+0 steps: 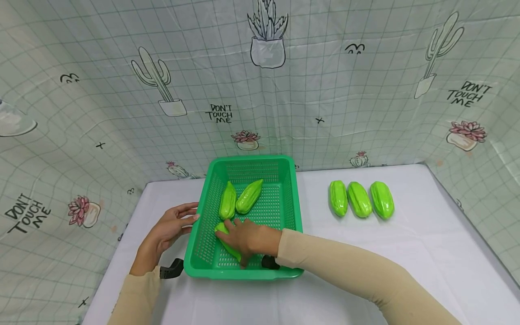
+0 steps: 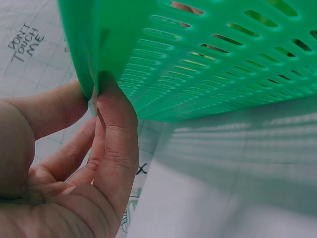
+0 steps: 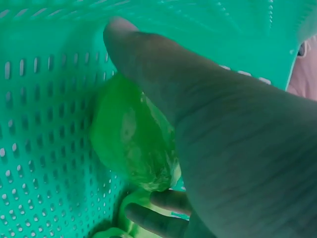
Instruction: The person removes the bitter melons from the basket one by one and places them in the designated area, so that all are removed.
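Note:
A green plastic basket [image 1: 298, 212] with slotted walls stands on the white table. My left hand [image 1: 168, 230] pinches its left rim between thumb and fingers, as the left wrist view shows at the basket wall [image 2: 163, 64]. Inside the basket, my right hand [image 1: 245, 239] spans a glossy, ridged green fruit [image 1: 222, 228], starfruit-like, with fingers at one end and thumb at the other. The right wrist view shows this fruit [image 3: 131, 134] low in the basket, partly hidden by the hand. Two similar fruits, a left one [image 1: 228, 201] and a tilted one [image 1: 249, 197], lie farther back inside.
Right of the basket, three more green fruits lie in a row: one [image 1: 338, 198], a second [image 1: 359, 199] and a third [image 1: 382, 200]. A patterned cloth [image 1: 300, 90] hangs behind and beside the white table [image 1: 341, 253]. Black straps [image 1: 172, 268] show at the wrists.

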`<state>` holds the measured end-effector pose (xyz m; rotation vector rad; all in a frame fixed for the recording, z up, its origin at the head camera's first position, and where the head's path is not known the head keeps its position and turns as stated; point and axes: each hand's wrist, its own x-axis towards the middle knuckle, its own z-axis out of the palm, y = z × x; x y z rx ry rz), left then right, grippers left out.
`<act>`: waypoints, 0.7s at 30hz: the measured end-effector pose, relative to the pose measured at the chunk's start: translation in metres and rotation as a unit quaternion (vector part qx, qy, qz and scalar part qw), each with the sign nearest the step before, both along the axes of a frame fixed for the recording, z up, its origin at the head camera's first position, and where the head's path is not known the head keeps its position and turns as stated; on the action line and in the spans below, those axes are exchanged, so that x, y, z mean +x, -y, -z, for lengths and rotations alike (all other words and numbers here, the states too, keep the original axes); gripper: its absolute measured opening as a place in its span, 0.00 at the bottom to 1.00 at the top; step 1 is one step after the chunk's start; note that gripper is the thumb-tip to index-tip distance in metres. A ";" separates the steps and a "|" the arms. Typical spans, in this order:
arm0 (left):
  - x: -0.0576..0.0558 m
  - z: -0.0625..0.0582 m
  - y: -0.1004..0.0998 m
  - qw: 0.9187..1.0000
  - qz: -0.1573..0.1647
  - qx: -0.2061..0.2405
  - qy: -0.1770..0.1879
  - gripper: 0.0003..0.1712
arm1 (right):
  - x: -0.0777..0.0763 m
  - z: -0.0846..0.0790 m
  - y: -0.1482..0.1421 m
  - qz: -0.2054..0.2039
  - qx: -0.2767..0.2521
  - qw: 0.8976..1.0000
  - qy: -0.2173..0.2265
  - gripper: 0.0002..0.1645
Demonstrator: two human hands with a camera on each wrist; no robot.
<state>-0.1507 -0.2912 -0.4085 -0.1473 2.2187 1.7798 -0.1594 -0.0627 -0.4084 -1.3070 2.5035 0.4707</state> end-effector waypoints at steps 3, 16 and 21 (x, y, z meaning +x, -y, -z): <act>0.000 0.000 0.000 1.000 0.002 0.001 -0.002 0.34 | -0.001 0.000 -0.001 -0.004 0.002 1.000 0.000 0.66; 0.001 0.000 0.001 1.000 0.002 -0.003 -0.001 0.35 | -0.003 -0.001 0.002 -0.026 0.026 0.999 -0.016 0.72; 0.001 0.001 0.001 1.000 0.001 -0.003 -0.001 0.35 | -0.005 -0.002 0.002 -0.026 0.024 0.999 -0.006 0.74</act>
